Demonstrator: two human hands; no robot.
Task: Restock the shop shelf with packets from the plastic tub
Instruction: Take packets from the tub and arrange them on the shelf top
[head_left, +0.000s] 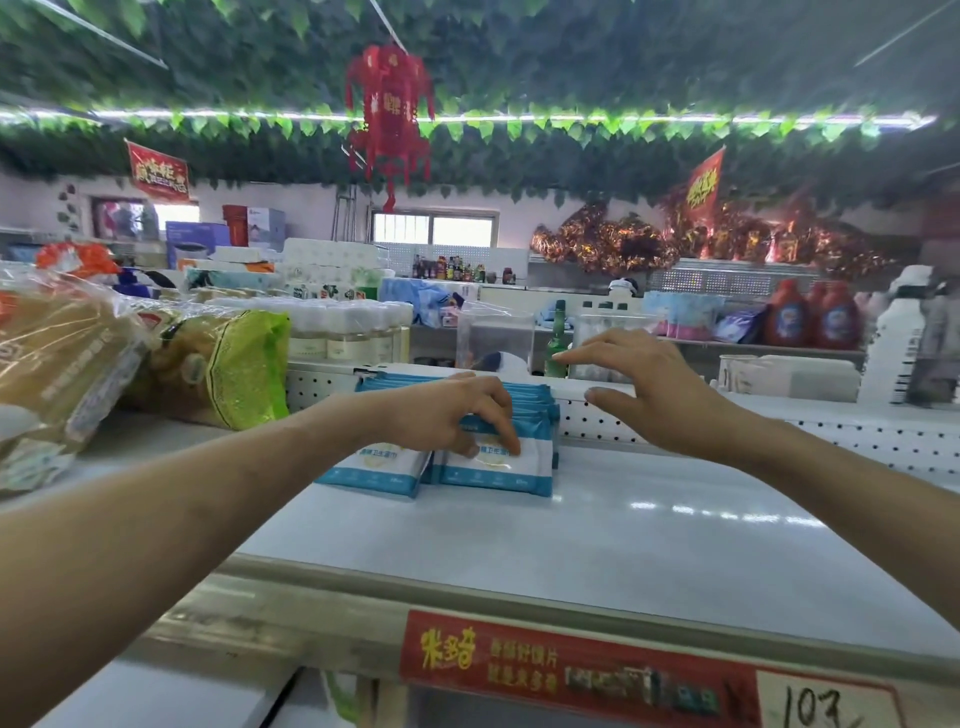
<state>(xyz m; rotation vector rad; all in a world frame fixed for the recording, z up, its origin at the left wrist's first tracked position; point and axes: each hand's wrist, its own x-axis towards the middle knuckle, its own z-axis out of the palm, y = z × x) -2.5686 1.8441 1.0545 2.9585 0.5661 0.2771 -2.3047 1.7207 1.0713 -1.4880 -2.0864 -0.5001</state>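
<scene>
The front packet (496, 467), a blue-and-white pack of wet wipes, stands at the head of a row of wet-wipe packets (530, 400) on the white shelf (623, 525). The left hand (457, 410) grips it, fingers curled over its top edge with the fingertips on its face. Just right of the row, the right hand (649, 395) hovers with fingers spread, holding nothing. Behind the row is a perforated back panel (597, 423); left of it lies a green bag (244, 364).
</scene>
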